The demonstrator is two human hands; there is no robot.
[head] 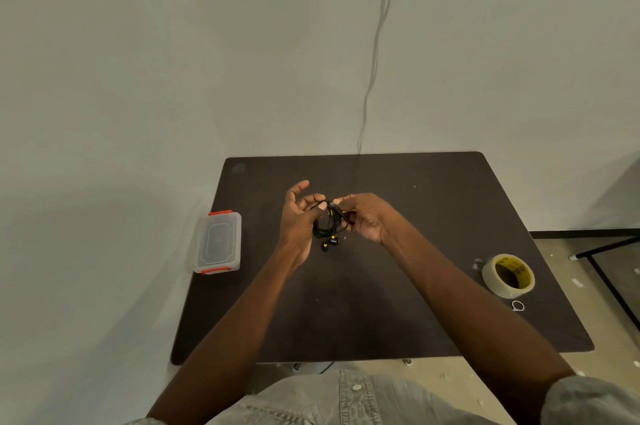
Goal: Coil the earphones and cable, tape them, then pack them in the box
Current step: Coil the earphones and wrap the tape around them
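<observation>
Mid-coil, held above tabletop (381,303) centre. Left hand (298,217) gripping black earphones (329,227) bundle, thumb pinning loops, index finger sticking up free. Right hand (363,217) pinching cable end at 3 o'clock of bundle, feeding a wrap. Two earbuds dangling loose at 6 o'clock of coil. Coil mostly formed, not tidy, not taped. Tape roll (508,275) untouched, lying flat at 4 o'clock on tabletop, well apart from hands. Small loose ring (518,305) just beside roll at 6 o'clock. Clear box (218,243) with red clips at 9 o'clock edge, lid on, looks empty. Second cable not made out. Left to do: finish wrap, tape, open box, pack.
</observation>
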